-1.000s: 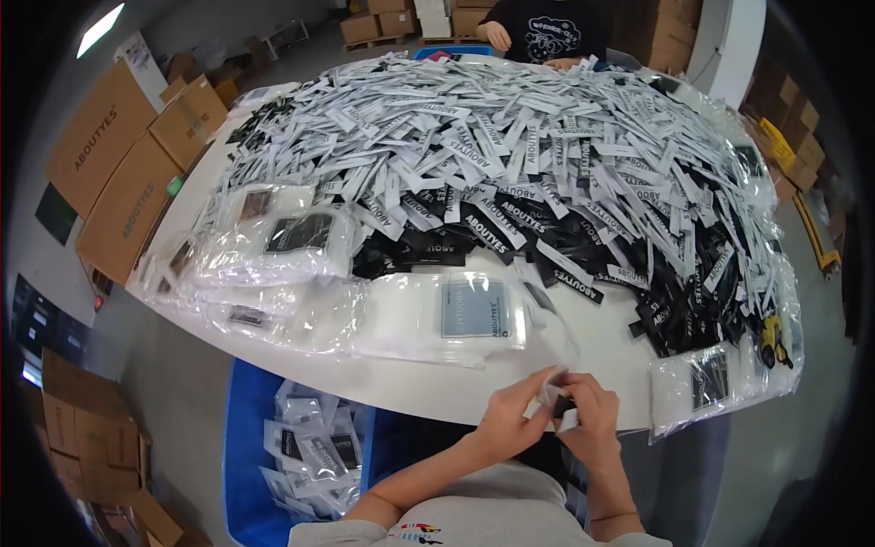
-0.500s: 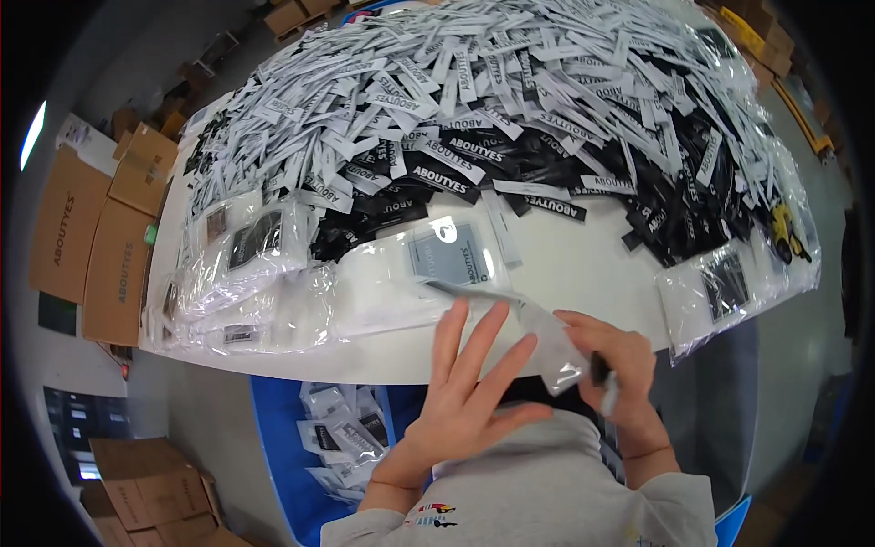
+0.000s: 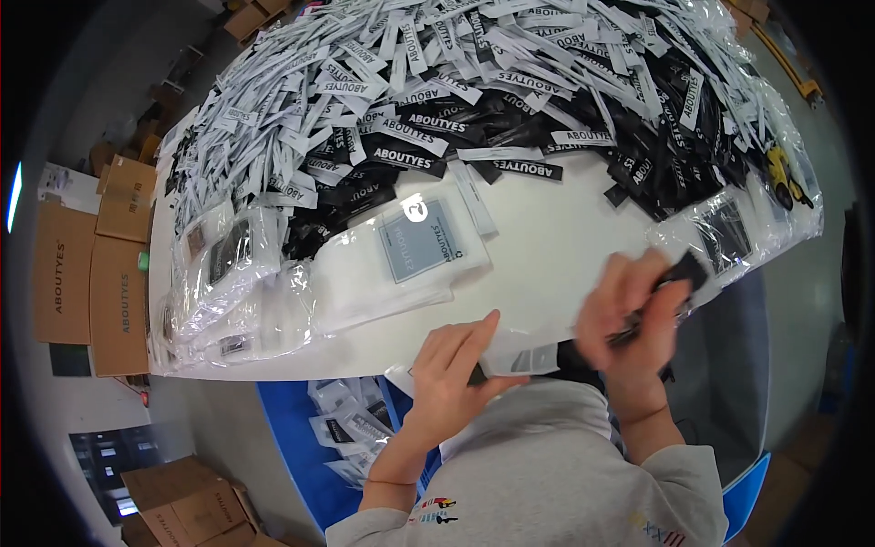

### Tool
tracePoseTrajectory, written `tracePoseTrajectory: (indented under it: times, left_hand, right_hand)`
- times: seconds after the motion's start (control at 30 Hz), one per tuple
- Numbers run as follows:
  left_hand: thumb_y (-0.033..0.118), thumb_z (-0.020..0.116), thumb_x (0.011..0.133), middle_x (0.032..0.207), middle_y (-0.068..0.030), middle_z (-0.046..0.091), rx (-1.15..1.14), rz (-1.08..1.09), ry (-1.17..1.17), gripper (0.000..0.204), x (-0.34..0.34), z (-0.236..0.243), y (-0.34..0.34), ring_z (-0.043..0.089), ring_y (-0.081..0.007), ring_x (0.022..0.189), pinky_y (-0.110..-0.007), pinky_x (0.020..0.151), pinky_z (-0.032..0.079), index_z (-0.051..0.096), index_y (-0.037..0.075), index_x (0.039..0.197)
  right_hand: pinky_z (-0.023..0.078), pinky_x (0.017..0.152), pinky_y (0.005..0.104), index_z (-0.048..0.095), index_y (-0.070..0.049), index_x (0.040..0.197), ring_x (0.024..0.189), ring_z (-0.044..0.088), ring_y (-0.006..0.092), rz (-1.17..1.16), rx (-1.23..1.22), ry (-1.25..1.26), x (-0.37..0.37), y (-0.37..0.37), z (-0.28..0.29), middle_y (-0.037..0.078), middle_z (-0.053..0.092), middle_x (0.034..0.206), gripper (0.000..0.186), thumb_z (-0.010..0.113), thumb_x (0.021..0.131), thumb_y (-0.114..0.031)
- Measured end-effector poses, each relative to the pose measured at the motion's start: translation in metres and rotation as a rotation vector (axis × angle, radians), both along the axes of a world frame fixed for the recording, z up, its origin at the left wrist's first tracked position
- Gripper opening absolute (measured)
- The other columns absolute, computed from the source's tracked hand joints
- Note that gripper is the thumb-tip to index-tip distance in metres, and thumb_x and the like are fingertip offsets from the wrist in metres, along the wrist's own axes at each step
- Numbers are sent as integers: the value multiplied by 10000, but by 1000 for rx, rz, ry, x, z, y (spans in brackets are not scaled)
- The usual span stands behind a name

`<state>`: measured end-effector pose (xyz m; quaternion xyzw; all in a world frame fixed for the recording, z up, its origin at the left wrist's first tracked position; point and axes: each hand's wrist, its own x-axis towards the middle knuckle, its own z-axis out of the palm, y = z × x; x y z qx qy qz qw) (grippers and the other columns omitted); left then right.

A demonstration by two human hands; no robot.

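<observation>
At the table's near edge my left hand pinches a translucent plastic bag with a grey panel on it. My right hand, farther right and smeared by motion, is closed round a dark strip-shaped packet that sticks out past its fingers. Beyond my left hand lies a stack of flat, frosted plastic bags with a grey printed panel on the top one. A heap of slim white packets and black packets covers the far part of the table.
Clear-wrapped bundles lie at the table's left, another bundle at the right. Yellow-handled scissors rest on the right side. Below the edge, a blue bin holds filled bags. Cardboard boxes stand at left.
My right hand has moved right and up with the dark packet. My left hand has gone from spread fingers to gripping the bag, now lower at the table edge. The view has shifted slightly.
</observation>
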<state>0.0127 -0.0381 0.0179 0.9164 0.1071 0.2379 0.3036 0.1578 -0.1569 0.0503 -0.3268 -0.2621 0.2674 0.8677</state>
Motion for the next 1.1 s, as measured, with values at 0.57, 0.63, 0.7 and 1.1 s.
tracePoseTrajectory:
  times: [0.57,0.63,0.7,1.1]
  left_hand:
    - [214,858,493,1003,-109,587,25,131,-13,793,-7,-15,9,547,-262,861,-362,754,406,553,-15,1188]
    - [221,855,490,1003,-108,583,-3,123,-14,806,-8,-15,10,545,-259,856,-358,752,395,546,-17,1195]
    - [235,850,492,1006,-106,578,56,22,-18,805,-11,-18,13,538,-260,851,-353,745,390,547,-22,1191]
    - [228,876,446,1041,-106,586,89,89,25,839,-11,-17,9,543,-275,881,-370,772,407,555,-28,1179]
  right_hand:
    - [208,1095,409,466,-28,1324,1348,289,266,386,-248,-341,-1,3,-67,157,318,1453,696,200,959,-557]
    - [205,1096,402,480,-33,1318,1349,288,260,393,-254,-390,-1,1,-66,162,307,1459,590,252,984,-463]
    - [213,1091,397,468,-39,1328,1349,289,266,408,-443,-363,-2,5,-71,169,316,1453,468,337,985,-330]
    - [338,1008,381,252,-3,1426,1274,386,261,322,-410,-414,-7,5,-74,133,363,1419,742,566,849,-349]
